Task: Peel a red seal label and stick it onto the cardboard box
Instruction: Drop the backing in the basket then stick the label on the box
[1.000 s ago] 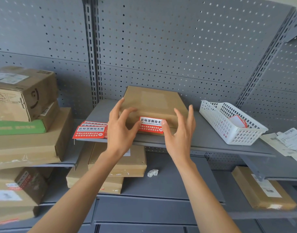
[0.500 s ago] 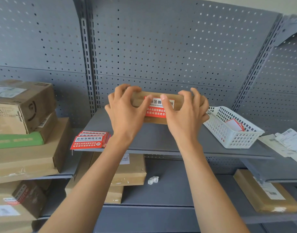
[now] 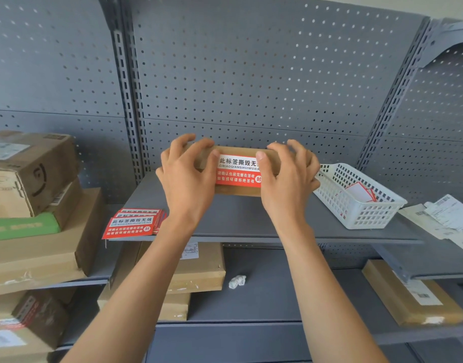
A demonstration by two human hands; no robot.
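A flat brown cardboard box (image 3: 238,191) stands on its edge on the grey shelf (image 3: 241,218), its narrow side facing me. A red and white seal label (image 3: 237,171) is stuck across that side. My left hand (image 3: 188,176) grips the box's left end, thumb at the label's left edge. At the right end my right hand (image 3: 288,176) holds the box, with its thumb pressing the label's right edge. A stack of several unused red seal labels (image 3: 132,223) lies at the shelf's front left corner.
A white plastic basket (image 3: 356,197) with label backings sits on the shelf to the right. Stacked cardboard parcels (image 3: 34,205) fill the left shelf, more boxes (image 3: 196,268) lie on the lower shelf, and a crumpled paper scrap (image 3: 237,281) is there too. Papers (image 3: 445,218) lie far right.
The box went from lying flat at the shelf's front to standing on edge further back. Both hands moved up with it and now clasp its ends.
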